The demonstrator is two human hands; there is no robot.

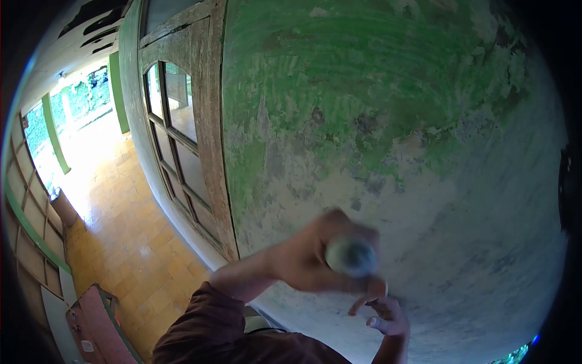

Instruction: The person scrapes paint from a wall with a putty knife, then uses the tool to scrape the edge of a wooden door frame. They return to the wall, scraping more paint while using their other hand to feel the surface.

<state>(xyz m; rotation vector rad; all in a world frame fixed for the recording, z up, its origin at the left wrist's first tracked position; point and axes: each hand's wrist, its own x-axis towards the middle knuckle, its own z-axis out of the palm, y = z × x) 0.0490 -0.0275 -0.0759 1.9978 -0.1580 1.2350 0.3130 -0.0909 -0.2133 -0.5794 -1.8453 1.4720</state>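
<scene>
My left hand [309,255] is raised in front of the wall, its fingers wrapped round an object with a rounded grey-green end [351,256]. That end points toward me and is blurred, so its kind and length cannot be made out. Just below and to the right is my right hand [388,315], its fingers loosely bent and apart, with nothing seen in them. A pale patch covers its thumb tip. Behind both hands stands the wall [376,151], with worn, peeling green paint above and a greyish white surface lower down.
A weathered wooden door [212,121] with glass panes stands left of the wall. Yellow floor tiles [133,212] run along a porch to bright daylight. A reddish piece of furniture [100,327] is at lower left, with a brown bin-like container [63,209] farther off.
</scene>
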